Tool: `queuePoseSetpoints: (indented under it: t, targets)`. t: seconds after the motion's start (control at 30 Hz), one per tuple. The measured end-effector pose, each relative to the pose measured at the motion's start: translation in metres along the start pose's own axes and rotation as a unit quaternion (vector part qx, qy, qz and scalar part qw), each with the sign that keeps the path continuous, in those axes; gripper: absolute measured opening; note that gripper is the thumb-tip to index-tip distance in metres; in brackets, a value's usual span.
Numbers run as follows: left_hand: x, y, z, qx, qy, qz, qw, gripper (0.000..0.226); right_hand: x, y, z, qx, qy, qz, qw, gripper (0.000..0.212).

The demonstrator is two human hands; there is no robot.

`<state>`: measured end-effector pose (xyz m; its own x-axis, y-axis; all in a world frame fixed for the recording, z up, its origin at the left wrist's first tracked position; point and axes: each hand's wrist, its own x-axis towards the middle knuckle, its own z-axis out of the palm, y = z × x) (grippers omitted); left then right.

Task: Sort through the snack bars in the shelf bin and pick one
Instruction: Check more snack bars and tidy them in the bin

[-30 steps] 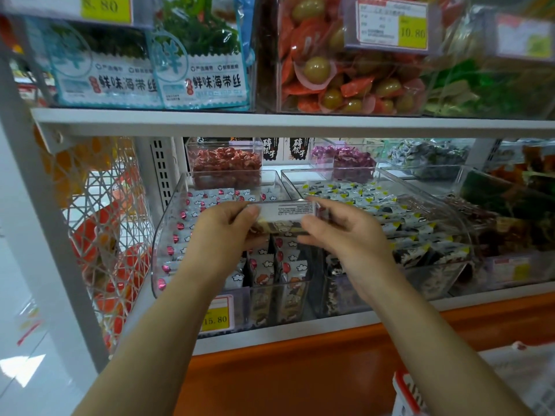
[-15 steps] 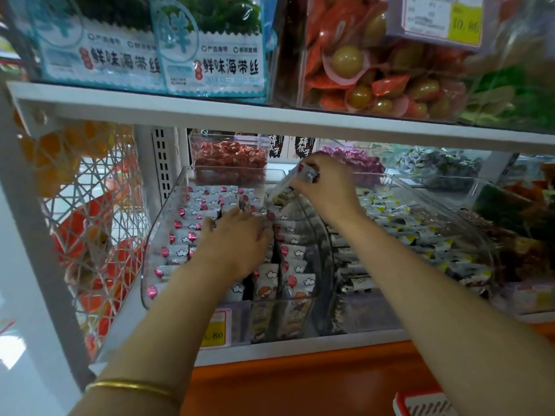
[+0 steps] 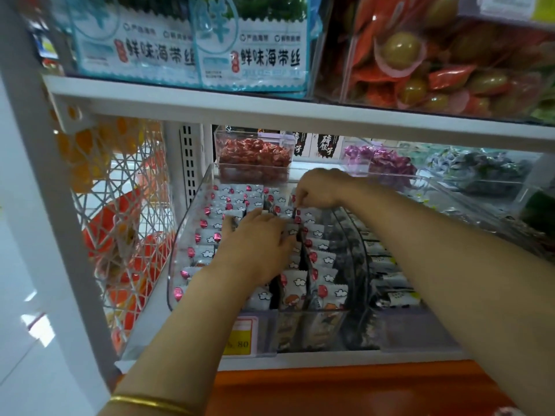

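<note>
clear shelf bin point(image 3: 192, 223) sitting centre of frame, packed with rows of white snack bars point(image 3: 326, 259). left hand point(image 3: 255, 244) lying mid-bin, fingers spread and fairly straight, pressing on bars, gripping nothing. right hand point(image 3: 319, 189) reaching to rear of bin, upper centre, fingers curling down, pinching top edge of single bar point(image 3: 297, 213). gold bangle point(image 3: 150, 402) showing on left wrist, bottom left. yellow price tag point(image 3: 240, 337) sitting at bin front.

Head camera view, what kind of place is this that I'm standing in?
Most likely a shop's snack aisle. A yellow price tag sits at the front of a clear bin filled with rows of wrapped bars, and sealed seaweed packs stand on the shelf above.
</note>
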<state>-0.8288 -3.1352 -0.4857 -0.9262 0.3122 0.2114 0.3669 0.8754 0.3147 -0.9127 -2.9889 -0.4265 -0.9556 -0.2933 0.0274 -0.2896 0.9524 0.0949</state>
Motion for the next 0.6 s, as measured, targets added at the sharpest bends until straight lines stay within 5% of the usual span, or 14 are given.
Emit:
queuePoseSetpoints:
  t: [0.13,0.33,0.6]
  targets:
    - [-0.001,-0.005,-0.004,-0.011,0.007,-0.001,1.0,0.043,0.013,0.007,-0.002,0.024,0.092,0.026,0.995,0.024]
    - [-0.005,-0.007,-0.009,-0.001,0.018,-0.009,1.0,0.041,0.019,-0.007,0.008,-0.099,0.048,0.055,0.992,0.021]
    - [-0.007,-0.003,-0.016,0.01,0.031,-0.006,0.999,0.035,0.008,-0.006,-0.002,-0.075,0.072,0.04,0.994,0.011]
